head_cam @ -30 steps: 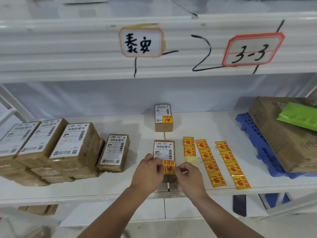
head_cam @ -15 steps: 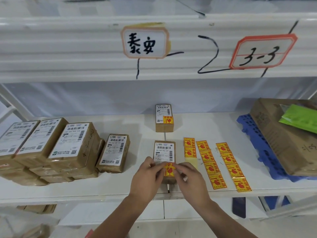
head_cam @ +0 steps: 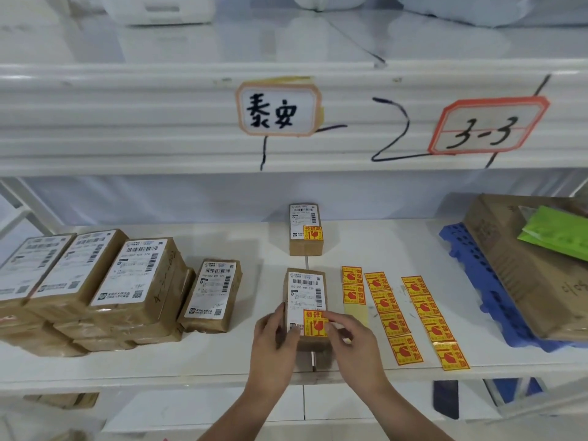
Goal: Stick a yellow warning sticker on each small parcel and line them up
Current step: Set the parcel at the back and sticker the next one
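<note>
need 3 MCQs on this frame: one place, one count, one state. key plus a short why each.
1. Where do the loose sticker strips lie?
A. right of the near parcel
B. on the blue pallet
C. on top of the left stack

2. How many parcels in the middle line carry a yellow sticker?
A. none
B. two
C. five

3. What are the hands doing?
A. both resting off the shelf
B. both on the near parcel, at its sticker
C. lifting the big carton

Key: 1 A, the strips sit on the shelf right of the near parcel. 2 B, the far parcel and the near one each show one. 3 B, left hand steadies its side while right hand touches the sticker.
</note>
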